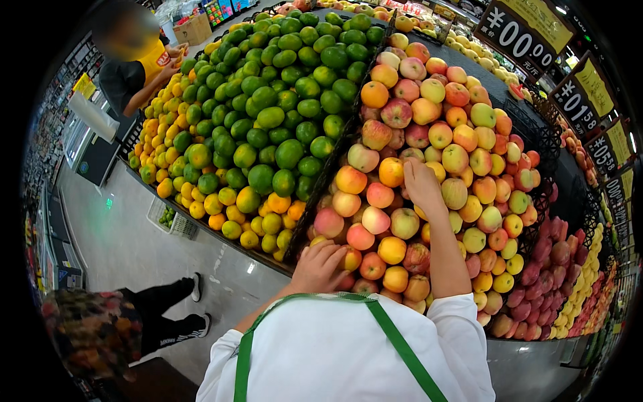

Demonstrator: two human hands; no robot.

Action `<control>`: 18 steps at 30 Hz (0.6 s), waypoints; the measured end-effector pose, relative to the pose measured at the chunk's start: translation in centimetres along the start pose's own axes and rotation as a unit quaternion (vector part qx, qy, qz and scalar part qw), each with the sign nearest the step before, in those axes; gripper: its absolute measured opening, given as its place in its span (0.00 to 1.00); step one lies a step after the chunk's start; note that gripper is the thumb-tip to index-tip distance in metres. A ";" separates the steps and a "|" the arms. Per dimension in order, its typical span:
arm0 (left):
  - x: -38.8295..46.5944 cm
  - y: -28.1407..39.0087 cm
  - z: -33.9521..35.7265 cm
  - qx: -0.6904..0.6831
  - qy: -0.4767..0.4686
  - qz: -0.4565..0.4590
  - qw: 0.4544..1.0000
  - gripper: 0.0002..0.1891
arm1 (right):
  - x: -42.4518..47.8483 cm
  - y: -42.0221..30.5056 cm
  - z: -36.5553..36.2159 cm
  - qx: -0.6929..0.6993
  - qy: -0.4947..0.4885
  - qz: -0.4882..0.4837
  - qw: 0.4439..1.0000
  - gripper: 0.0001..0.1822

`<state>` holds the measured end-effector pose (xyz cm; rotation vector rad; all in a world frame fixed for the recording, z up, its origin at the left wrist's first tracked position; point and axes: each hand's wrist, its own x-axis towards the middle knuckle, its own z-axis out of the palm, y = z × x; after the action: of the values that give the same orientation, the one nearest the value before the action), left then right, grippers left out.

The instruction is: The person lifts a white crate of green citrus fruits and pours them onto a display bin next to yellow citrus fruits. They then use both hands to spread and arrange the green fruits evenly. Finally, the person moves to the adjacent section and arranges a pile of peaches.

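My left hand rests low on the near left edge of the apple pile, its fingers over a yellow-red apple. Whether it grips that apple is not plain. Farther up the pile, my right hand reaches in, its fingertips at the right side of an orange-coloured apple; its hold is unclear. Red, pink and yellow-green apples lie around both hands. A black mesh divider parts them from green and orange citrus fruit on the left.
A person in a yellow vest handles something at the citrus pile's far left. Another person stands in the aisle at lower left. A white basket sits under the stand. Dark red fruit and price signs are at right.
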<state>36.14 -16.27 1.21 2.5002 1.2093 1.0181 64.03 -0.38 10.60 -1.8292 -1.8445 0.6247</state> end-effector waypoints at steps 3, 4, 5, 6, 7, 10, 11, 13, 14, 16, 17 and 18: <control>0.0 0.1 -0.1 -0.001 -0.010 -0.003 1.000 0.32 | -0.6 -0.3 0.1 -0.030 0.025 -0.046 0.998 0.22; 0.1 0.2 -0.1 -0.002 -0.014 -0.004 1.000 0.32 | -1.0 -0.7 0.3 -0.051 0.043 -0.067 0.996 0.22; 0.1 0.1 -0.1 -0.006 -0.013 -0.003 1.000 0.32 | -1.3 -1.1 0.4 -0.071 0.061 -0.086 0.992 0.23; 0.2 -0.1 -0.1 -0.009 -0.012 -0.002 1.000 0.32 | -1.5 -2.4 -0.5 -0.077 0.009 -0.022 0.997 0.24; 0.3 -0.2 0.0 -0.014 -0.011 0.001 1.000 0.33 | -1.6 -2.3 -0.7 -0.082 0.010 -0.024 0.996 0.23; 0.0 -0.6 0.6 -0.001 0.016 0.018 1.000 0.32 | -2.3 -2.2 -1.2 -0.081 0.074 -0.071 0.991 0.19; 0.0 -0.8 0.7 0.002 0.026 0.023 0.999 0.31 | -2.4 -2.2 -1.6 -0.078 0.056 -0.048 0.994 0.17; 1.0 -0.5 0.1 -0.002 0.042 0.037 0.998 0.28 | -2.8 -1.2 -1.8 -0.033 0.016 -0.066 0.997 0.16; 2.4 -0.8 0.1 0.003 0.054 0.059 0.997 0.27 | -2.5 -1.0 -1.9 -0.021 0.027 -0.080 0.996 0.17; 5.9 -0.4 0.3 0.005 0.069 0.096 0.993 0.27 | -2.8 -0.3 -1.7 0.000 0.038 -0.099 0.994 0.18; 8.1 0.1 0.5 0.009 0.077 0.115 0.990 0.27 | -3.0 -0.1 -1.5 -0.008 0.045 -0.105 0.993 0.18; 10.3 0.5 0.9 0.011 0.085 0.134 0.987 0.28 | -3.1 0.1 -1.3 -0.016 0.053 -0.110 0.992 0.18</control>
<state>41.53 -8.79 5.89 2.6916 0.9443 1.3121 64.90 -3.51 11.59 -1.6158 -1.9590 0.4128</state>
